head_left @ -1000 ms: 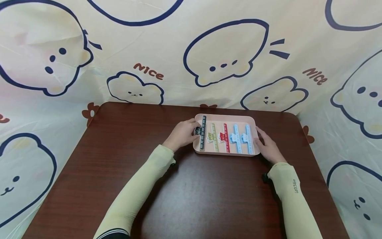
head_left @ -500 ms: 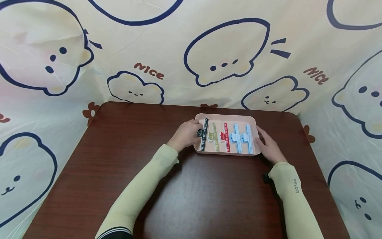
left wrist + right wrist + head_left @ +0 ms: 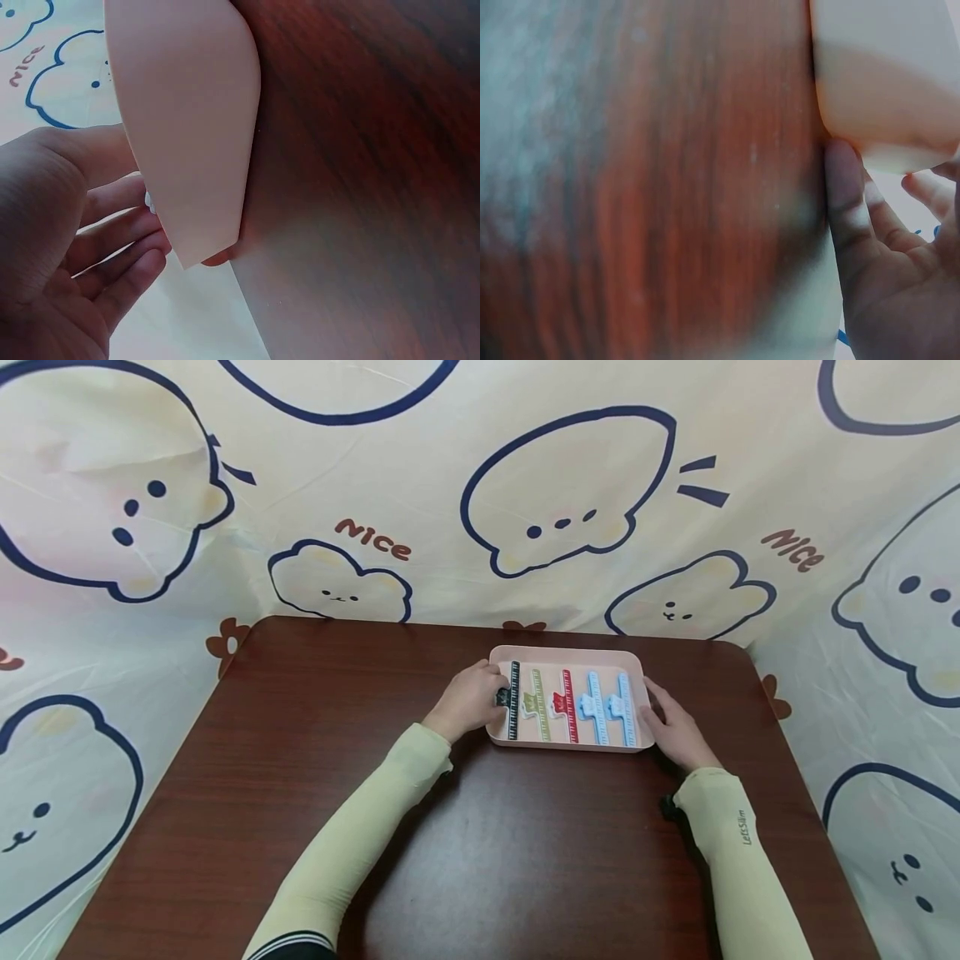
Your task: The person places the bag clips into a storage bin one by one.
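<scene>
In the head view a pink tray [image 3: 566,653] lies on the table, holding short rulers with small cartoon-shaped tabs on their left sides. My left hand [image 3: 467,700] reaches over the tray's left rim and pinches the black ruler [image 3: 513,703] by its dark tab. To the right stand a green ruler [image 3: 538,710], a red ruler [image 3: 571,708] and two light blue rulers [image 3: 597,710], roughly parallel. My right hand [image 3: 677,727] touches the tray's right end with fingers fairly straight. In the left wrist view the tray wall [image 3: 187,120] hides the ruler.
The dark brown wooden table [image 3: 480,843] extends in front of the tray. Behind it hangs a pale curtain [image 3: 435,485] with cartoon prints, which also runs along both sides. The tray sits near the table's back edge.
The black ruler has shifted slightly toward the near side of the tray and tilted, then straightened, with my left hand moving a little right. My right hand and the tray stay in place.
</scene>
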Motion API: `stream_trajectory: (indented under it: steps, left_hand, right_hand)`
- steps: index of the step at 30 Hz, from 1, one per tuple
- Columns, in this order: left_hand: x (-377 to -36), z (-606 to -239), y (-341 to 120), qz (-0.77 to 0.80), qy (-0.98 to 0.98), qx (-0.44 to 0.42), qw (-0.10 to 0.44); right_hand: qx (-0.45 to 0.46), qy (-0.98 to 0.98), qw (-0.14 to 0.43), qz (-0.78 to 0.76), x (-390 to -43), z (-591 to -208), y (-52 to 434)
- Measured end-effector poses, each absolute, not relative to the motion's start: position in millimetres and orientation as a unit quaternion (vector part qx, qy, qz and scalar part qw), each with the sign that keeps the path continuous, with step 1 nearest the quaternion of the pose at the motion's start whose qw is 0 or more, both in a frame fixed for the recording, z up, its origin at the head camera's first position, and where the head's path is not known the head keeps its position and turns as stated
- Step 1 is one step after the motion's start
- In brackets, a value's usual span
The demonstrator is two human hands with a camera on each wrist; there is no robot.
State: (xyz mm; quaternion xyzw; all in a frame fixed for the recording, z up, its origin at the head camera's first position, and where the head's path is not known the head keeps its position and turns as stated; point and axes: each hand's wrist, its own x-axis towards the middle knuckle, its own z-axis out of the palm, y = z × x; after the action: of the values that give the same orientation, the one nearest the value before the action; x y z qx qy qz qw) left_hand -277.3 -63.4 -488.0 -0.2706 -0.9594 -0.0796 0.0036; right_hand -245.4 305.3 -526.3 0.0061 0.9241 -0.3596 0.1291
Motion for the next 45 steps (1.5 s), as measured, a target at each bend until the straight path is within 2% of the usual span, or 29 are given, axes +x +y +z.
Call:
stream_trajectory:
  steps: [11,45]
  left_hand:
    - [-277,-490,-61,-0.068,-0.958,-0.278,0.018]
    - [-276,-492,-53,-0.020,-0.964,-0.264,-0.002]
  right_hand:
    - [0.007,0.924,0.130,-0.360,-245,-527,307]
    - [0.012,0.921,0.130,-0.367,-246,-529,307]
